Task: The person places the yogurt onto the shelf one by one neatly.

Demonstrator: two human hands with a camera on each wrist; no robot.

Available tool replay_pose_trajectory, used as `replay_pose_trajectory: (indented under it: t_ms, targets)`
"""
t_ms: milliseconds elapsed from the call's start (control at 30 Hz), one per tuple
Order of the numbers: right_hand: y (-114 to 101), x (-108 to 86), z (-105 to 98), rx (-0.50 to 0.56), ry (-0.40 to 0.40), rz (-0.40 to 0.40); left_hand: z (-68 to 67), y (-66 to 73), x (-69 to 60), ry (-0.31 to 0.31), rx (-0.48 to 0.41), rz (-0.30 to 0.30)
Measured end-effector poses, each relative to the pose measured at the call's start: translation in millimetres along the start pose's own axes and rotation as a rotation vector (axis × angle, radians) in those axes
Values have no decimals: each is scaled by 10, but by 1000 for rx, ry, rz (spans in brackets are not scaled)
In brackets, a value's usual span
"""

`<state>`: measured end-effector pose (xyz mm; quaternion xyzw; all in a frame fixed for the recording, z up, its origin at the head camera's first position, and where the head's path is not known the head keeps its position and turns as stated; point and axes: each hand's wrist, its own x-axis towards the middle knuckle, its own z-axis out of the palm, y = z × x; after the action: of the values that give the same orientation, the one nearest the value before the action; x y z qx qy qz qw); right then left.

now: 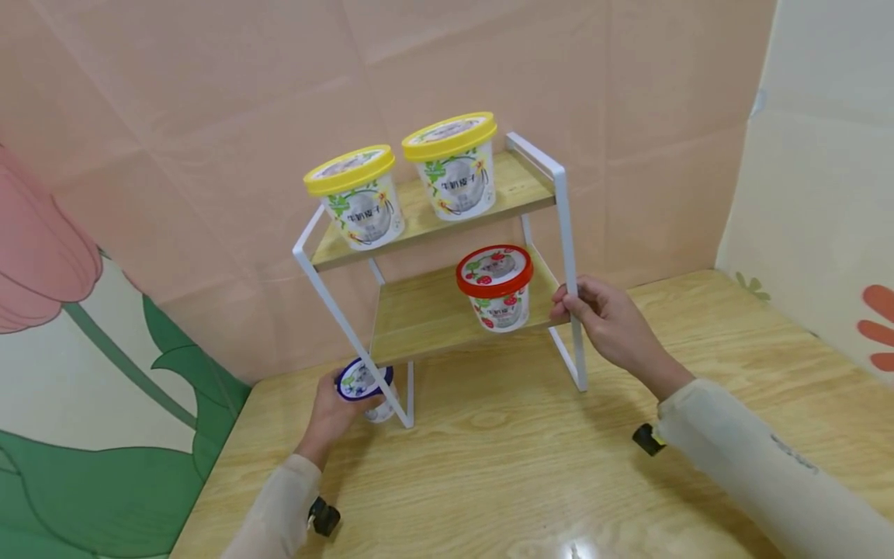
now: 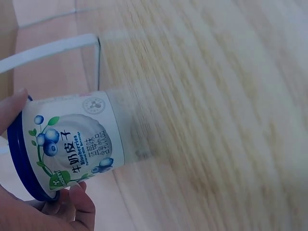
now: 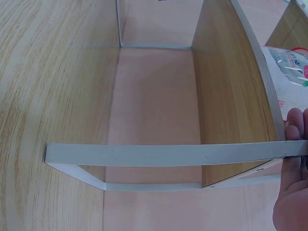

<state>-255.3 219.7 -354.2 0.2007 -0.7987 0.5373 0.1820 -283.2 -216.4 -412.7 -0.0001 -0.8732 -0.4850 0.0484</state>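
My left hand [image 1: 334,410] grips a white tub with a dark blue lid [image 1: 365,380] by its rim, beside the left leg of a two-tier shelf [image 1: 426,314]. In the left wrist view this blueberry tub [image 2: 72,144] shows its printed side, with fingers and thumb at the lid. My right hand [image 1: 613,322] pinches the shelf's white right upright, level with the lower board; the right wrist view shows fingers around the white frame [image 3: 159,155]. A red-lidded tub [image 1: 497,289] stands on the lower board near that hand.
Two yellow-lidded tubs [image 1: 355,198] stand on the upper board [image 1: 527,186]. The shelf stands on a wood-grain table [image 1: 503,481], before a pink backdrop [image 1: 230,116]. A pale wall [image 1: 831,178] rises at the right.
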Motion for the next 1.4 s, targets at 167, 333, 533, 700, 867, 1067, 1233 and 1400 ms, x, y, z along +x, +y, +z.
replay_pose_trajectory:
  t_ms: [167,333,533,700,867,1067,1233,1400]
  targets:
    - [17,0,2,5,9,-1,11,3,-65,-2,-1,-27]
    - [29,-7,1,6,9,2,35,3,-113,3,-9,-18]
    - [19,-11,-5,-5,14,7,59,24,-160,7,-28,-5]
    - [18,-13,-6,-2,14,6,77,32,-199,6,-20,-6]
    - [21,-13,-5,-4,13,4,109,36,-235,6,-23,-18]
    - [20,-14,-3,-16,18,5,121,36,-250,14,-30,-18]
    - [15,-11,2,-10,16,3,115,39,-260,14,-29,-30]
    - [6,1,6,-15,16,3,103,45,-276,23,-35,-42]
